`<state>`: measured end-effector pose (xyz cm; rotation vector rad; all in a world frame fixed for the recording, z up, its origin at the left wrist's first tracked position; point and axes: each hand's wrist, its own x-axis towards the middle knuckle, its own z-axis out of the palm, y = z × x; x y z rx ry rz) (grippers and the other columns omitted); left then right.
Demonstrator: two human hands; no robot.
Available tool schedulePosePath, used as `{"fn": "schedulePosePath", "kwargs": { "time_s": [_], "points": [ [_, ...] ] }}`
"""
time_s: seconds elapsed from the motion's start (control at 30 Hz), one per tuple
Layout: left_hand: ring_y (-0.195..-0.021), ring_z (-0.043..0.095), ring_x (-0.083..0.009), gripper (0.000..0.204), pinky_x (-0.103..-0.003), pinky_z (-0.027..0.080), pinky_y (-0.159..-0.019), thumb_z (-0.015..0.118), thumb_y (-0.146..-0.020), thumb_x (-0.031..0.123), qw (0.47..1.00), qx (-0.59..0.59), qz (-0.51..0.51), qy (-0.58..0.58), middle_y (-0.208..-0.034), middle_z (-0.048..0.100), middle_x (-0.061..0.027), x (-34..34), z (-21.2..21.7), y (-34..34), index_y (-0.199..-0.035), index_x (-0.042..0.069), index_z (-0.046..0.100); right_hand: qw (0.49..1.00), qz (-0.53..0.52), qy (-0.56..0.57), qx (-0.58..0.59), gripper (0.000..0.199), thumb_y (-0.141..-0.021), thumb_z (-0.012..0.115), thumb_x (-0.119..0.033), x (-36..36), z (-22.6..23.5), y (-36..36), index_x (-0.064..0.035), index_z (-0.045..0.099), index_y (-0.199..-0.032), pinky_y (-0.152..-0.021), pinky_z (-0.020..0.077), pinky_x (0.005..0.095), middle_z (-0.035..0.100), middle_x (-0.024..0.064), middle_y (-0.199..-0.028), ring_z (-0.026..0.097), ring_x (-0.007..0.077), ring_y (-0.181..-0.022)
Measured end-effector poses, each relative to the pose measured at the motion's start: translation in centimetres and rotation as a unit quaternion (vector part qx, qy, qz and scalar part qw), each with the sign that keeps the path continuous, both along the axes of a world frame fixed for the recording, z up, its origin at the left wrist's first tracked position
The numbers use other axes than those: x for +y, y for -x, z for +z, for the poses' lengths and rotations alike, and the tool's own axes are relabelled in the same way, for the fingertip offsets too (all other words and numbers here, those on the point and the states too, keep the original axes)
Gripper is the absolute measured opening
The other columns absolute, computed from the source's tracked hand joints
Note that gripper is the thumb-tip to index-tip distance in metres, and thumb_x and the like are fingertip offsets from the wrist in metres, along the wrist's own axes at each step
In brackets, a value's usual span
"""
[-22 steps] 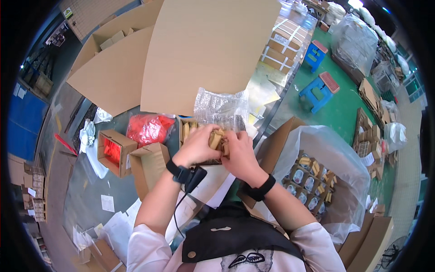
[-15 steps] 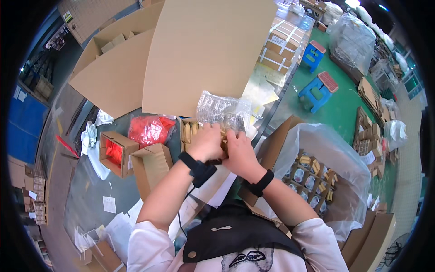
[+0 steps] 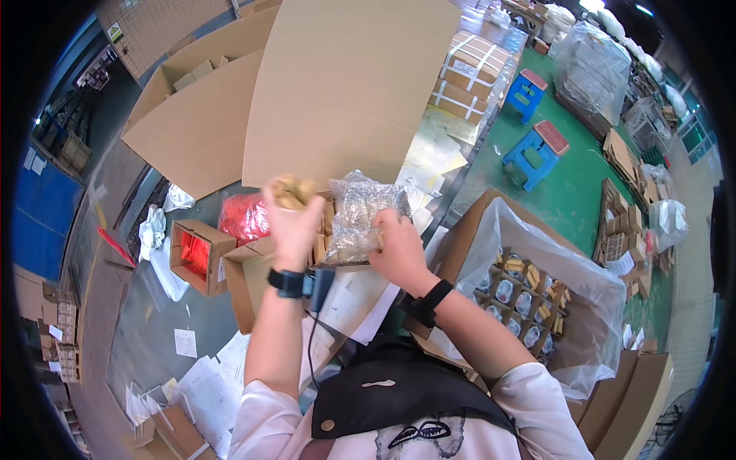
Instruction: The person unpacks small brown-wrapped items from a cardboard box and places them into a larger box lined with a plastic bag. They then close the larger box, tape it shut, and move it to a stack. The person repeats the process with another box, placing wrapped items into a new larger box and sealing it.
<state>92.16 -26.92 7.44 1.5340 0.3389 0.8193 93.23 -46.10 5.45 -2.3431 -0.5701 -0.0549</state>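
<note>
My left hand is raised over the left side of a small carton, fingers curled round a bunch of tan-yellow pieces; motion blur hides their exact kind. More such pieces show in the small carton beneath. A sheet of clear bubble wrap covers most of that carton. At the wrap's right edge, my right hand has its fingers bent in and closed on it. Both wrists wear black bands.
To the right, a large carton lined with clear plastic holds divided cells of wrapped items and yellow pieces. A tall cardboard flap rises behind. On the left are a red plastic bag and a small box with red contents. Blue stools stand beyond.
My left hand has lifted out of the small carton and moved left with tan-yellow pieces in it. The bubble wrap has come down nearer me, over the carton.
</note>
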Motion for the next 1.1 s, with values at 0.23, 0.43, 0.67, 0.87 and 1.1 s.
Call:
{"fn": "schedulePosePath", "kwargs": {
  "time_s": [0.23,0.43,0.67,0.87,1.1],
  "points": [
    [-0.073,0.062,-0.0194,0.020,-0.031,0.054,-0.066,0.062,-0.079,0.008,0.927,0.050,-0.273,0.254,-0.090,0.061,-0.0105,1.3,6.3,4.4,-0.097,0.001,0.055,0.973,-0.049,-0.206,0.095,0.047,-0.065,0.064,0.001,-1.3,-0.8,-3.1,-0.0069,0.043,-0.106,-0.073,0.0463,0.0422,0.056,0.0183,-0.085,0.057,0.0392,-0.081],
    [-0.094,0.063,-0.0250,0.040,-0.037,0.054,-0.079,0.063,-0.075,0.004,0.811,0.154,-0.388,0.410,-0.108,0.062,-0.0139,-5.6,-1.8,5.5,-0.114,0.005,0.052,0.881,-0.044,-0.378,0.281,0.046,-0.070,0.067,0.005,-1.0,2.6,-6.1,-0.0076,0.046,-0.109,-0.065,0.0481,0.0284,0.055,0.0058,-0.085,0.056,0.0153,-0.079],
    [-0.116,0.055,-0.0297,0.039,-0.046,0.046,-0.098,0.062,-0.084,0.018,0.687,0.007,-0.447,0.573,-0.123,0.056,-0.0119,-7.8,1.3,4.5,-0.119,0.004,0.051,0.814,0.070,-0.442,0.370,0.044,-0.075,0.059,0.007,-4.4,10.3,-4.8,-0.0075,0.046,-0.115,-0.063,0.0509,0.0303,0.056,0.0075,-0.094,0.060,0.0200,-0.082],
    [-0.114,0.054,-0.0194,0.045,-0.034,0.045,-0.096,0.056,-0.088,0.010,0.704,0.067,-0.469,0.530,-0.124,0.052,-0.0087,-12.8,2.3,6.9,-0.131,0.005,0.043,0.996,0.065,0.042,-0.044,0.053,-0.069,0.059,-0.008,-7.4,11.5,3.7,-0.0064,0.048,-0.121,-0.094,0.0328,0.0526,0.051,0.0184,-0.111,0.043,0.0407,-0.110],
    [-0.101,0.058,-0.0206,0.051,-0.034,0.050,-0.087,0.069,-0.076,0.001,0.759,0.114,-0.533,0.355,-0.111,0.054,-0.0103,-22.7,5.0,6.7,-0.116,0.009,0.039,0.957,-0.075,-0.225,0.166,0.067,-0.085,0.056,-0.011,-19.4,8.9,9.2,0.0024,0.022,-0.141,-0.088,0.0449,0.0403,0.049,0.0244,-0.120,0.054,0.0332,-0.103]
  ]
}}
